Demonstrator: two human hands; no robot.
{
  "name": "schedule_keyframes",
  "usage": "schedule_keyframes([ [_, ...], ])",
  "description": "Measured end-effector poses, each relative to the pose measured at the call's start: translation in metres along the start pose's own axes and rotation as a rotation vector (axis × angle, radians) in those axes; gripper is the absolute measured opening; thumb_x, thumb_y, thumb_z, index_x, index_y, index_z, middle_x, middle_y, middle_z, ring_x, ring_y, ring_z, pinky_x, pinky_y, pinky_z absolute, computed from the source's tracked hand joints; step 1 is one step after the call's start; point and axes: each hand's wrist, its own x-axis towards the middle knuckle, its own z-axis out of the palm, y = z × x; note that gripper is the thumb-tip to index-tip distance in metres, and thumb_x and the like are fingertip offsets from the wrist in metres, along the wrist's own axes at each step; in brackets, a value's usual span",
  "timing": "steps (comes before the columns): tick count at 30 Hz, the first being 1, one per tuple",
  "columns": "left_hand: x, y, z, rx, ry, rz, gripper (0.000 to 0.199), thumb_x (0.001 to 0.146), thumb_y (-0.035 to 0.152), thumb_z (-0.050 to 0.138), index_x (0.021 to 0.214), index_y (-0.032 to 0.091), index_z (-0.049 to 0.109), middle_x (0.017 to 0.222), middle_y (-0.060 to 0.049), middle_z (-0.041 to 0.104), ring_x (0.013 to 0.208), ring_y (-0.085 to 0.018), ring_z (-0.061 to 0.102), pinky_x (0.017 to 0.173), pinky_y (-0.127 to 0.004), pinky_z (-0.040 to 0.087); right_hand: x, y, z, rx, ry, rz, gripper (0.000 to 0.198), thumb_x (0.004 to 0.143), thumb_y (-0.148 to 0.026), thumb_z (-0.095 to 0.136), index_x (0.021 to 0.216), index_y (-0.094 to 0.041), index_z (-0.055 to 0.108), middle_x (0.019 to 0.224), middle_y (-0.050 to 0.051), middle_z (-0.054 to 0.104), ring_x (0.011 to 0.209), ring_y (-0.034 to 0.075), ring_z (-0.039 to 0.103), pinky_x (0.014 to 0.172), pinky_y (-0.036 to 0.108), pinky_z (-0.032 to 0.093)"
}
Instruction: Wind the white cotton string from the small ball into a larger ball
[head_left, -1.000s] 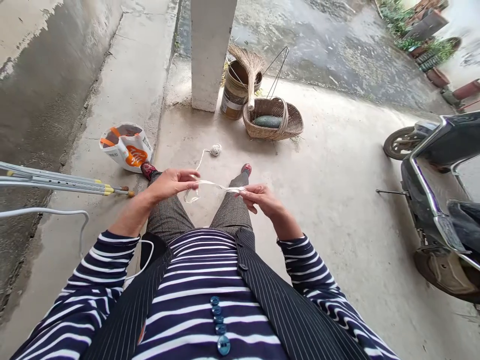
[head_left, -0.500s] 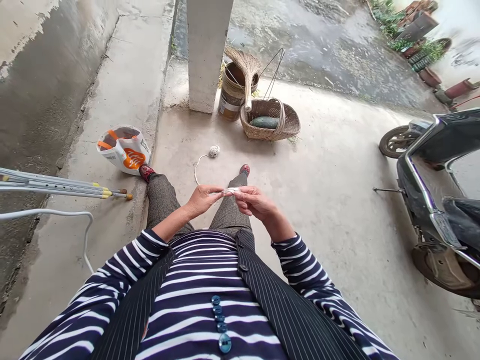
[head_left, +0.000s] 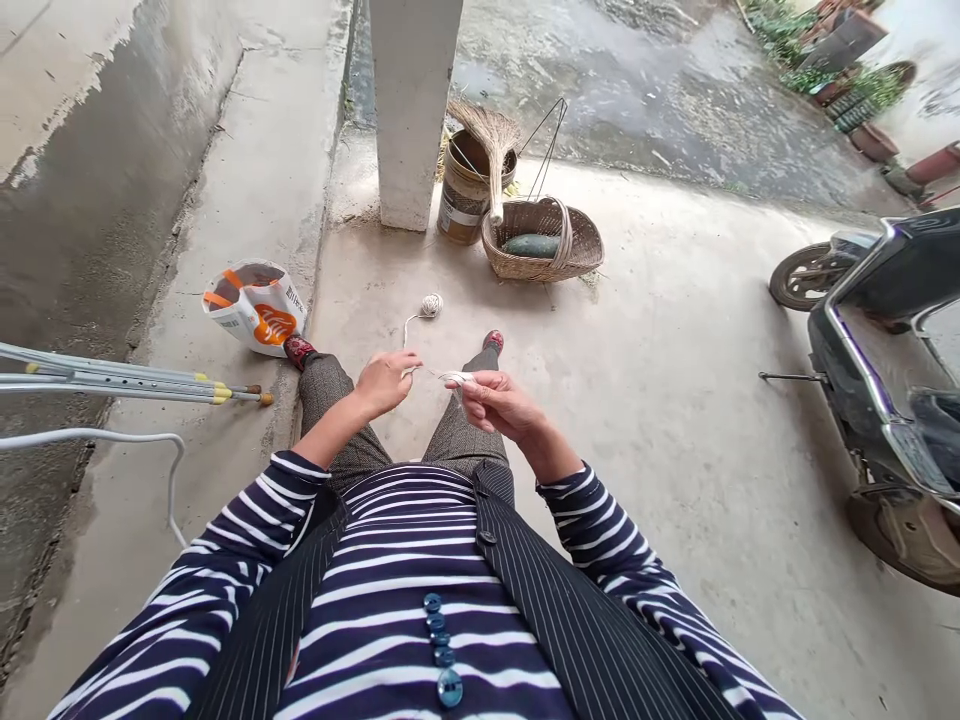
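Between my hands runs a thin white yarn strand (head_left: 433, 373). My left hand (head_left: 388, 383) is closed on the yarn, a little left of centre. In my right hand (head_left: 499, 403) the fingers pinch a small white bundle of yarn (head_left: 457, 378); whether a hook or needle is in it I cannot tell. From the left hand the strand leads up to a ball of white yarn (head_left: 431, 305) lying on the concrete floor beyond my feet.
A white and orange bag (head_left: 259, 310) stands by my left foot, with crutches (head_left: 150, 383) nearby. Ahead are a pillar (head_left: 415, 120), a bucket (head_left: 459, 195) with a straw broom (head_left: 491, 140), and a wicker basket (head_left: 525, 265) holding a green melon (head_left: 532, 246). A scooter (head_left: 862, 360) is parked right.
My left hand has drawn away leftward from the right hand, opening a gap spanned by the strand. The right hand stays nearly in place. The view has shifted slightly.
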Motion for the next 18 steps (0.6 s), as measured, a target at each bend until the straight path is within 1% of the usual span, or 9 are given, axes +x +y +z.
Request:
schedule_keyframes([
  [1, -0.002, 0.004, 0.003, 0.048, 0.096, 0.056, 0.03, 0.08, 0.013, 0.057, 0.102, 0.017, 0.077, 0.121, -0.012, 0.074, 0.116, -0.028, 0.066, 0.103, -0.038, 0.047, 0.002, 0.0, 0.001, 0.005, 0.006, -0.009, 0.04, 0.085, -0.045, 0.077, 0.105, -0.011, 0.074, 0.054, -0.009, 0.046, 0.037, 0.004, 0.039, 0.038, 0.019, 0.032],
  [2, -0.005, 0.009, 0.006, 0.058, 0.154, 0.102, 0.035, 0.082, 0.012, 0.055, 0.11, 0.017, 0.076, 0.129, -0.012, 0.071, 0.121, -0.027, 0.064, 0.104, -0.037, 0.047, 0.004, 0.0, 0.002, 0.006, 0.017, -0.021, 0.042, 0.085, -0.046, 0.077, 0.107, -0.011, 0.074, 0.054, -0.009, 0.047, 0.037, 0.004, 0.039, 0.038, 0.02, 0.033],
  [3, -0.009, 0.013, 0.009, 0.033, 0.174, 0.129, 0.038, 0.085, 0.012, 0.054, 0.116, 0.017, 0.074, 0.133, -0.012, 0.069, 0.121, -0.026, 0.064, 0.101, -0.035, 0.05, 0.005, 0.0, 0.002, 0.002, 0.03, -0.033, 0.043, 0.085, -0.047, 0.077, 0.108, -0.01, 0.074, 0.055, -0.008, 0.047, 0.037, 0.004, 0.039, 0.038, 0.02, 0.033],
  [6, -0.021, 0.022, 0.018, -0.159, 0.136, 0.124, 0.038, 0.091, 0.024, 0.057, 0.127, 0.016, 0.069, 0.129, -0.012, 0.071, 0.11, -0.024, 0.069, 0.081, -0.029, 0.057, 0.01, -0.001, 0.003, -0.004, 0.07, -0.061, 0.045, 0.084, -0.05, 0.077, 0.108, -0.012, 0.073, 0.055, -0.008, 0.048, 0.037, 0.004, 0.04, 0.038, 0.02, 0.034],
  [7, -0.024, 0.024, 0.021, -0.225, 0.121, 0.114, 0.039, 0.092, 0.029, 0.06, 0.127, 0.016, 0.069, 0.127, -0.012, 0.072, 0.108, -0.024, 0.07, 0.079, -0.028, 0.057, 0.012, -0.001, 0.004, -0.001, 0.079, -0.069, 0.044, 0.084, -0.05, 0.077, 0.106, -0.012, 0.072, 0.055, -0.008, 0.049, 0.037, 0.005, 0.041, 0.037, 0.02, 0.034],
  [10, -0.026, 0.026, 0.03, -0.382, 0.108, 0.097, 0.042, 0.089, 0.044, 0.069, 0.12, 0.017, 0.072, 0.122, -0.01, 0.074, 0.111, -0.026, 0.069, 0.088, -0.03, 0.056, 0.017, -0.003, 0.009, 0.02, 0.09, -0.091, 0.039, 0.085, -0.049, 0.076, 0.099, -0.013, 0.07, 0.055, -0.007, 0.05, 0.037, 0.005, 0.04, 0.037, 0.021, 0.031],
  [12, -0.024, 0.027, 0.034, -0.479, 0.1, 0.077, 0.045, 0.085, 0.051, 0.073, 0.114, 0.016, 0.074, 0.115, -0.01, 0.076, 0.11, -0.027, 0.068, 0.092, -0.033, 0.054, 0.019, -0.005, 0.013, 0.046, 0.103, -0.099, 0.035, 0.087, -0.044, 0.074, 0.102, -0.013, 0.068, 0.056, -0.007, 0.05, 0.038, 0.005, 0.039, 0.039, 0.022, 0.029],
  [15, -0.022, 0.028, 0.034, -0.582, 0.025, 0.042, 0.047, 0.08, 0.057, 0.076, 0.098, 0.014, 0.073, 0.096, -0.008, 0.076, 0.094, -0.024, 0.07, 0.085, -0.033, 0.054, 0.021, -0.01, 0.015, 0.071, 0.156, -0.117, 0.034, 0.092, -0.036, 0.069, 0.114, -0.011, 0.066, 0.056, -0.007, 0.046, 0.041, 0.005, 0.035, 0.042, 0.023, 0.028],
  [18, -0.024, 0.029, 0.029, -0.59, -0.092, 0.016, 0.046, 0.077, 0.057, 0.079, 0.088, 0.013, 0.069, 0.079, -0.004, 0.069, 0.076, -0.019, 0.066, 0.075, -0.031, 0.052, 0.021, -0.014, 0.009, 0.049, 0.203, -0.129, 0.039, 0.089, -0.039, 0.07, 0.116, -0.011, 0.067, 0.056, -0.007, 0.045, 0.041, 0.006, 0.033, 0.042, 0.024, 0.029],
])
